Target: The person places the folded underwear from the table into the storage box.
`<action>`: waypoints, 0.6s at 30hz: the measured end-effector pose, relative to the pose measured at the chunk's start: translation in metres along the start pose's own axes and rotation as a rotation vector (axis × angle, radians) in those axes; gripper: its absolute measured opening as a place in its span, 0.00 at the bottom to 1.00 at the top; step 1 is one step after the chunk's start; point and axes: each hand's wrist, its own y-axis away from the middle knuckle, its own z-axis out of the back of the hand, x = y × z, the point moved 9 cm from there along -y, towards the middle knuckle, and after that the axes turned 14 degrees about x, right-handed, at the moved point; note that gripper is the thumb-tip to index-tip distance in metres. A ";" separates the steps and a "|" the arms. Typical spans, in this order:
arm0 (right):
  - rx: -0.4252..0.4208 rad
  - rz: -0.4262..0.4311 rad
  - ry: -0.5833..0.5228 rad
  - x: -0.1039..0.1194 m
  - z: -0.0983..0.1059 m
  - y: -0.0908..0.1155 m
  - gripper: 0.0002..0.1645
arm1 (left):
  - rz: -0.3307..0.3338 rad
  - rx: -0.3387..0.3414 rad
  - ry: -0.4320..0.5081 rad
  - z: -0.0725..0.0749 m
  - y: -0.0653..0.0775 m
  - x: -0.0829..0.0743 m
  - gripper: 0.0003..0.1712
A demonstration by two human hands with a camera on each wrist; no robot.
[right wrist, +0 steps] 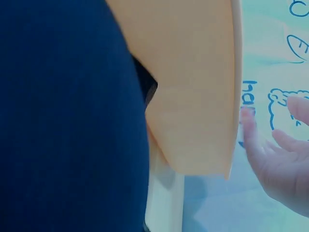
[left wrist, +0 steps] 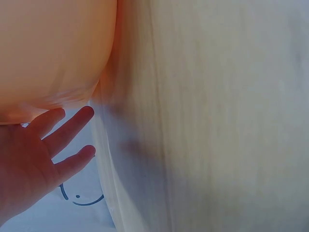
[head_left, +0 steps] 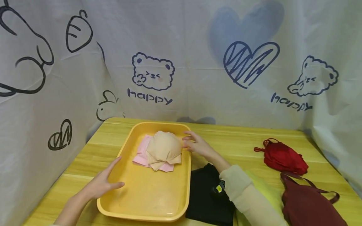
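Observation:
A yellow plastic tray (head_left: 141,196) sits on the wooden table, with a rounded beige cloth item (head_left: 164,147) lying over a folded pink cloth (head_left: 140,157) in its far half. My left hand (head_left: 100,185) is at the tray's left side, thumb spread over the rim; in the left wrist view its fingers (left wrist: 72,126) stretch apart beside the tray wall (left wrist: 53,53). Over the far right rim is my right hand (head_left: 198,146), fingertips close to the beige item. The right wrist view has that hand (right wrist: 285,164) with fingers spread, apart from the tray's side (right wrist: 198,96).
A black folded cloth (head_left: 207,201) lies right of the tray, beside yellow-green fabric (head_left: 264,185) partly under my right sleeve. Farther right are a red drawstring pouch (head_left: 284,157) and a maroon strapped fabric item (head_left: 311,201). White sheeting (head_left: 198,94) with drawings hangs behind the table.

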 end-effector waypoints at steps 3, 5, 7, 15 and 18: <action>-0.018 0.007 -0.012 0.000 0.009 0.005 0.30 | 0.000 -0.002 -0.004 0.000 0.000 0.000 0.52; -0.031 0.010 -0.008 0.002 0.014 0.008 0.31 | -0.001 -0.003 -0.005 0.000 0.000 0.000 0.52; -0.040 0.010 0.006 0.004 0.020 0.012 0.31 | -0.001 -0.007 -0.010 0.000 0.000 0.000 0.52; -0.038 0.023 0.016 0.006 0.032 0.023 0.32 | 0.005 -0.005 -0.011 0.000 -0.001 0.000 0.52; -0.035 0.022 0.021 0.005 0.035 0.026 0.32 | 0.010 -0.003 -0.010 0.000 -0.002 0.001 0.52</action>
